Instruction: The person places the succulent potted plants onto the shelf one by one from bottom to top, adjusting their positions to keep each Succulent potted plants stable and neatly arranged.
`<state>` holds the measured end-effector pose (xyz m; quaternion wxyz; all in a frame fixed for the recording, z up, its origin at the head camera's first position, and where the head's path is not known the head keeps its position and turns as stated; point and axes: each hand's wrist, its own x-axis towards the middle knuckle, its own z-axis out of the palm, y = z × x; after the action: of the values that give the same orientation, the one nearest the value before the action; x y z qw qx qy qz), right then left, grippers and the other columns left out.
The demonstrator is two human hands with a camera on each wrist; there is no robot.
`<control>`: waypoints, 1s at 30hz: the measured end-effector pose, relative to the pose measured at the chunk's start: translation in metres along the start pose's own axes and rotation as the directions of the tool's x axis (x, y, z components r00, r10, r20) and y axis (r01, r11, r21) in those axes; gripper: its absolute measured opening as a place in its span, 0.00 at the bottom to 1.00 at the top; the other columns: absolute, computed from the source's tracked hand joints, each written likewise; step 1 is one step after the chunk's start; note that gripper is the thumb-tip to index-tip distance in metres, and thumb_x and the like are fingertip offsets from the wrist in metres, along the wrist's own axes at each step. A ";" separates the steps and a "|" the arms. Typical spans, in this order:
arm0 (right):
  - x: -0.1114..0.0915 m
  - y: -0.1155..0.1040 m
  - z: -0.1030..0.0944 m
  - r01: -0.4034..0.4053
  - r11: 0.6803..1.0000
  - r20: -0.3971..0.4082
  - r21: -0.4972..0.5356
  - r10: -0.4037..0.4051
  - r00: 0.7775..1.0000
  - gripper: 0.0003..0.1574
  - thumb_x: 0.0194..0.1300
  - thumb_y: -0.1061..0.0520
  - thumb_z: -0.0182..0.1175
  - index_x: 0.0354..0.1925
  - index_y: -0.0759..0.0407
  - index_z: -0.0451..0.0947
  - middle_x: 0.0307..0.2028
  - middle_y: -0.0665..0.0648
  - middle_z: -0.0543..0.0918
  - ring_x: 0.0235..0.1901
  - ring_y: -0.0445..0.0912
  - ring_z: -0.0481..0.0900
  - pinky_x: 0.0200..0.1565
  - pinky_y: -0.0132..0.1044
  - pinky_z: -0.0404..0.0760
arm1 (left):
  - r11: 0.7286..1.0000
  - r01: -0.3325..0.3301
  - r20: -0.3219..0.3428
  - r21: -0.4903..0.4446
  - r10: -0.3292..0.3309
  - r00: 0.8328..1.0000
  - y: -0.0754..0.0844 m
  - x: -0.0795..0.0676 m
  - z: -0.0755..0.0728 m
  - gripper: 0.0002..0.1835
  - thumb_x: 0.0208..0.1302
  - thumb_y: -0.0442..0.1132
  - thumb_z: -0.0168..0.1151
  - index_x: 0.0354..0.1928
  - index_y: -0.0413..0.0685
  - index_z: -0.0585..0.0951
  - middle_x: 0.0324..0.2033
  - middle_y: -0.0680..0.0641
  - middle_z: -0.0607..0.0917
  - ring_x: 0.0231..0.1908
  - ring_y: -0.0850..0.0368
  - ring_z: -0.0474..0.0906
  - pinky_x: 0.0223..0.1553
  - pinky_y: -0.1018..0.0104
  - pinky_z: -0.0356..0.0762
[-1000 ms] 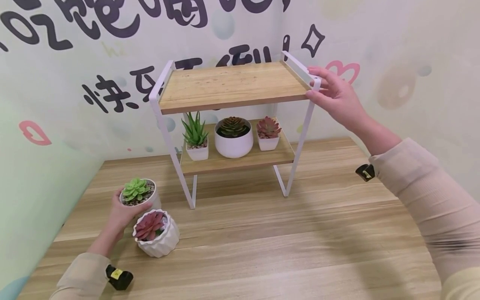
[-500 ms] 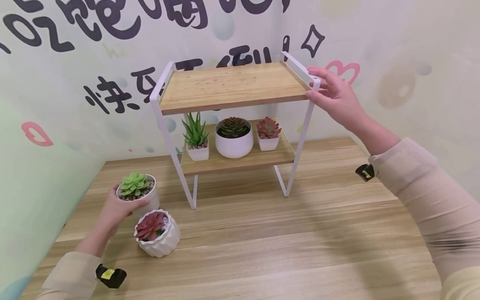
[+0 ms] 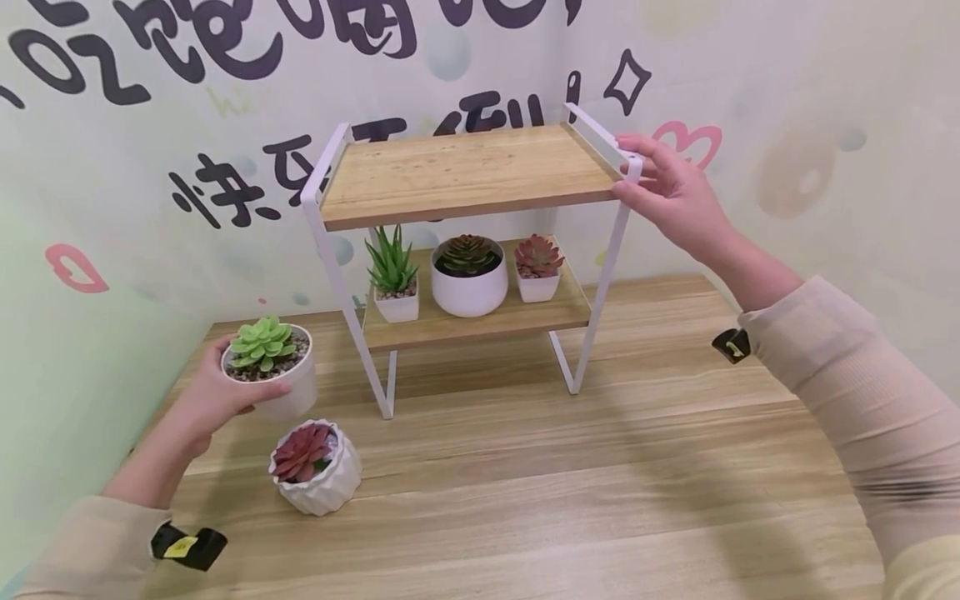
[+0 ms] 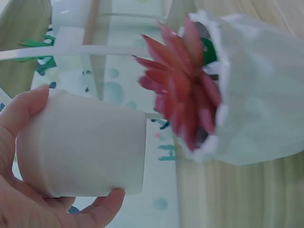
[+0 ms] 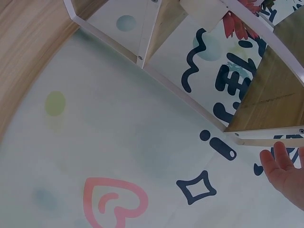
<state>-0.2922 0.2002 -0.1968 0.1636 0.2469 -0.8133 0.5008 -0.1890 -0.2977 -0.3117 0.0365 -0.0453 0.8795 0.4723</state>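
Note:
My left hand (image 3: 202,400) grips a white pot with a green succulent (image 3: 262,343), thumb across its front; the left wrist view shows the plain white pot (image 4: 90,142) with fingers curled round it. Just in front stands a ribbed white pot (image 3: 322,479) with a red succulent (image 4: 183,85). My right hand (image 3: 678,196) holds the top right corner of a two-tier shelf (image 3: 472,171), thumb at the board's front edge and fingers over the white rail (image 3: 597,133). In the right wrist view only some fingers (image 5: 280,164) show, by the rail.
On the lower tier stand a spiky green plant in a square pot (image 3: 396,308), a dark succulent in a round white bowl (image 3: 468,292) and a red succulent in a small pot (image 3: 537,287). The wooden table (image 3: 525,508) meets a printed wall (image 3: 465,75) behind.
My left hand has raised the green succulent's pot and brought it up and slightly left, away from the ribbed pot. My right hand stays at the shelf corner.

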 end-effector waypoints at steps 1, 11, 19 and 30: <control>0.000 0.000 0.000 0.000 1.000 0.001 -0.002 0.000 1.000 0.28 0.62 0.59 0.56 0.61 0.51 0.67 0.53 0.53 0.70 0.45 0.43 0.74 0.46 0.25 0.76 | 1.000 -0.010 0.003 0.000 0.010 1.000 0.002 0.000 -0.001 0.53 0.56 0.43 0.64 0.68 0.34 0.35 0.63 0.27 0.48 0.58 0.35 0.55 0.36 0.69 0.76; -0.001 -0.001 0.000 0.008 1.000 -0.007 -0.007 -0.008 1.000 0.28 0.62 0.60 0.56 0.61 0.51 0.67 0.53 0.52 0.71 0.45 0.42 0.75 0.45 0.25 0.76 | 0.997 -0.075 0.021 -0.018 0.075 0.997 0.021 -0.014 -0.007 0.49 0.55 0.39 0.65 0.67 0.37 0.41 0.61 0.36 0.54 0.46 0.63 0.64 0.35 0.68 0.79; -0.001 -0.001 -0.001 0.012 1.000 -0.012 0.023 -0.012 1.000 0.29 0.61 0.62 0.57 0.61 0.53 0.67 0.51 0.53 0.71 0.43 0.40 0.75 0.46 0.27 0.76 | 0.988 -0.148 0.041 0.032 0.147 0.988 0.040 -0.029 -0.008 0.52 0.51 0.35 0.68 0.69 0.39 0.41 0.64 0.35 0.52 0.50 0.61 0.61 0.40 0.82 0.69; -0.002 -0.001 0.000 0.000 1.000 -0.016 -0.005 0.000 1.000 0.28 0.62 0.61 0.57 0.61 0.54 0.67 0.50 0.51 0.72 0.43 0.40 0.76 0.47 0.27 0.77 | 0.975 -0.223 0.121 0.019 0.219 0.968 0.075 -0.042 -0.007 0.53 0.48 0.31 0.68 0.69 0.39 0.42 0.59 0.36 0.61 0.43 0.74 0.68 0.40 0.82 0.71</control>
<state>-0.2900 0.2001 -0.1969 0.1708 0.2425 -0.8133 0.5006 -0.1557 -0.2607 -0.2417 0.0362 0.0815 0.8828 0.4611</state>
